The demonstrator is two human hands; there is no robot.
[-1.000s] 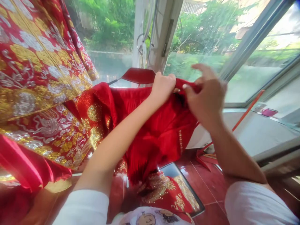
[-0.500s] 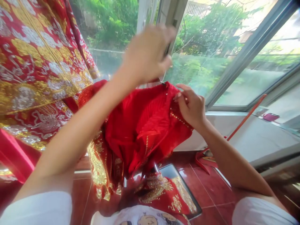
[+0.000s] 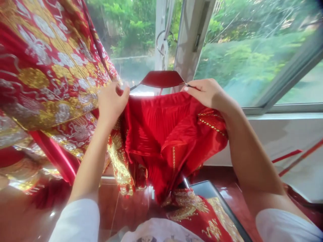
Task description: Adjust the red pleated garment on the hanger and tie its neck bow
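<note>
A red pleated skirt [image 3: 166,134] with gold embroidery hangs from a red hanger [image 3: 163,79] whose metal hook goes up to the window frame. My left hand [image 3: 111,102] pinches the skirt's waistband at the hanger's left end. My right hand [image 3: 205,92] is closed on the waistband at the hanger's right end, over the metal clip. The cloth droops between my hands and falls towards the floor.
A large red garment [image 3: 45,74] with gold and silver embroidery hangs at the left, touching my left arm. A window frame [image 3: 191,37] stands behind the hanger, greenery outside. More embroidered cloth [image 3: 199,211] lies on a dark tray on the red tiled floor. A white sill runs at right.
My left hand came down from the hanger's hook to the waistband's left end. My right hand moved up to the right end. The skirt now spreads flat under the hanger.
</note>
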